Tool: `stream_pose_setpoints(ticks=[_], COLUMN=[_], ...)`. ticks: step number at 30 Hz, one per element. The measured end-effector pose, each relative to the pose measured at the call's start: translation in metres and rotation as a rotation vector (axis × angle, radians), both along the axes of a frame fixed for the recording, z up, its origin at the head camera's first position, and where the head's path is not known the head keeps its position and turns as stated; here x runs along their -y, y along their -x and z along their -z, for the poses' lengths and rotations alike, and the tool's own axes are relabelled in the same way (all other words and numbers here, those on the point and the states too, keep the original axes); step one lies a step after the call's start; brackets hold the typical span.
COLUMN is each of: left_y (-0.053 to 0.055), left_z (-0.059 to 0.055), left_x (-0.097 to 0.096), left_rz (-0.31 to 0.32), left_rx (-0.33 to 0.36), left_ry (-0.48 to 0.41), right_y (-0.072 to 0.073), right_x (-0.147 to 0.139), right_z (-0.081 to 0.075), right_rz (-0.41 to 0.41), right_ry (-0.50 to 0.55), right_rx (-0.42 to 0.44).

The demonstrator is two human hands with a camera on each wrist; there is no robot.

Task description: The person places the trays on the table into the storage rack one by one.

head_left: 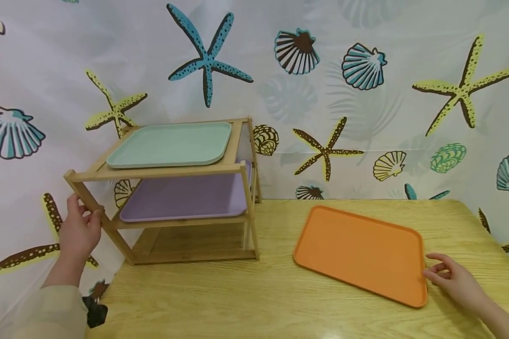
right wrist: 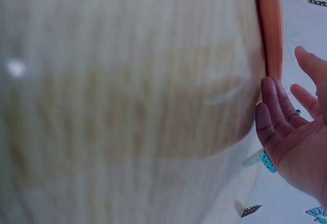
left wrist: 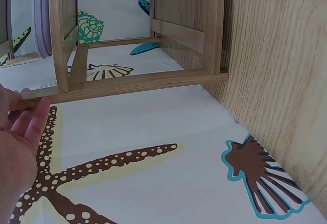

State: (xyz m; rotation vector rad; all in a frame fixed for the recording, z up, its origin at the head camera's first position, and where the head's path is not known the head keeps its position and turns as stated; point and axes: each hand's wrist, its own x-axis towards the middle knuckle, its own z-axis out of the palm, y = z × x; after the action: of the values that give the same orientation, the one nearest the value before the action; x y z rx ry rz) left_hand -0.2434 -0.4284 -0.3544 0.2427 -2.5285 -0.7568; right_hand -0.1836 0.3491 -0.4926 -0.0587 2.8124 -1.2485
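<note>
Left hand (head_left: 79,228) is gripping wooden rack (head_left: 174,172), right hand (head_left: 457,281) is touching orange tray (head_left: 360,254) with loose fingers, probably starting pickup, next needing a pinch.

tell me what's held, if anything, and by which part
The left hand holds the wooden rack by its front left post. The right hand is at the edge of the orange tray; any grip is unclear.

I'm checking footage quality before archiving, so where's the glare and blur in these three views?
Head view: soft light, orange serving tray clear; left wrist view: wooden tray rack reasonably sharp; right wrist view: wood-grain tabletop blurred and hazy, with a bright glare spot at far left.
</note>
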Motion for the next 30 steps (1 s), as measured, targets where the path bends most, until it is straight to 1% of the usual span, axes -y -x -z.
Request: stream_pose_setpoints(ticks=[4,7,12,17,20,22,25,26,28,30], left_y=[0.003,0.004,0.003,0.002,0.0,0.0,-0.001,-0.001,-0.002,-0.002], left_z=[-0.001,-0.002,-0.002,-0.002,-0.001,-0.001,-0.001,-0.002,-0.002,-0.003], left_x=[-0.001,-0.001,0.001,0.001,0.0,0.0,-0.001,-0.001,-0.003,-0.004], left_rz=[0.0,-0.001,-0.003,0.004,0.001,-0.001,-0.003,-0.003,-0.006,-0.007], left_rx=[0.02,0.034,0.015,0.003,0.008,0.017,0.023,0.022,0.014,0.006], left_ry=[-0.029,-0.049,-0.028,-0.018,-0.02,-0.025,-0.032,-0.033,-0.03,-0.027], right_y=[0.0,0.002,0.003,0.004,0.004,0.004,0.004,0.005,0.005,0.005], right_x=[0.004,0.006,0.011,0.015,0.015,0.015,0.013,0.013,0.012,0.011], right_z=[0.007,0.008,0.007,0.007,0.007,0.007,0.007,0.006,0.006,0.006], right_rz=[-0.024,-0.03,-0.033,0.009,0.036,0.054,0.07,0.073,0.076,0.068], right_ry=[-0.018,-0.037,-0.048,-0.103,-0.133,-0.13,-0.109,-0.087,-0.008,0.133], right_rx=[0.009,0.021,0.035,-0.033,-0.068,-0.082,-0.081,-0.074,-0.045,0.013])
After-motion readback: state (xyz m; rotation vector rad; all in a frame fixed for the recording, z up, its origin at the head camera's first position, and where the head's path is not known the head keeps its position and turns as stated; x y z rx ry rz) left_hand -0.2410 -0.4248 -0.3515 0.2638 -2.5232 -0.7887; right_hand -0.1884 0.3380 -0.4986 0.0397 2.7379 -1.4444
